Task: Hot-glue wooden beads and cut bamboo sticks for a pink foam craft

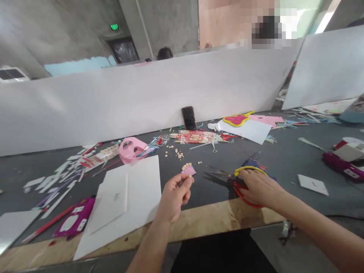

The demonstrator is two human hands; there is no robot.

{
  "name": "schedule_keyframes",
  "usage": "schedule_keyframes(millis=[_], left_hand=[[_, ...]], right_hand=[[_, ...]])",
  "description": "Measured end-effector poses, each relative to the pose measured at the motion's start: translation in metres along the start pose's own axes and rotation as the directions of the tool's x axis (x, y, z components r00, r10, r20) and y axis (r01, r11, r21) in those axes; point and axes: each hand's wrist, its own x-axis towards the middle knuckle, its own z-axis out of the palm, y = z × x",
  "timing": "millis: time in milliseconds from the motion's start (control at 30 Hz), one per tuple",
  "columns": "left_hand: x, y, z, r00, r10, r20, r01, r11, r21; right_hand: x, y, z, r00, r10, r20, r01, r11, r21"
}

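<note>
My left hand (176, 193) is closed in a pinch above the table's front edge. A tiny pale bit shows at its fingertips, too small to name. Just behind those fingertips is a small pink piece (190, 170) with pale little pellets (186, 166) along its far edge; I cannot tell whether the fingers touch it. To the right, my right hand (257, 185) is wrapped round the red and yellow handles of a pair of scissors (227, 175). The scissor blades point left toward the pink piece and look blurred. Dark blue material (251, 163) lies behind the right hand.
White sheets (142, 189) and a purple glue gun (76, 218) lie at left, near a pink mask-like cutout (133, 149). Bundled sticks (196, 136) and an upright phone (189, 117) stand before a white partition (142, 94). Another purple device (341, 165) is at right.
</note>
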Motion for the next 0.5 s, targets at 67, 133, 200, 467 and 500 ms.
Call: schedule_keyframes(millis=[67,133,200,467,500], left_hand=[[0.010,0.005,-0.001,0.999,-0.029,0.033,0.032,0.995,-0.090],[0.023,0.008,-0.001,0.996,-0.059,0.067,0.069,0.985,-0.161],[0.036,0.009,-0.002,0.991,-0.093,0.099,0.116,0.957,-0.266],[0.073,-0.015,-0.016,0.969,-0.202,0.143,0.247,0.824,-0.510],[0.073,-0.019,-0.016,0.964,-0.217,0.151,0.264,0.806,-0.529]], right_hand=[[0.008,0.007,0.000,0.999,-0.012,0.032,0.013,1.000,-0.013],[0.012,0.012,-0.004,0.997,-0.011,0.070,0.013,1.000,-0.020],[0.016,0.018,-0.013,0.994,-0.007,0.107,0.009,1.000,-0.016],[0.103,0.057,-0.064,1.000,-0.026,-0.011,0.027,0.994,0.110],[0.124,0.062,-0.064,0.999,0.013,-0.044,-0.008,0.994,0.107]])
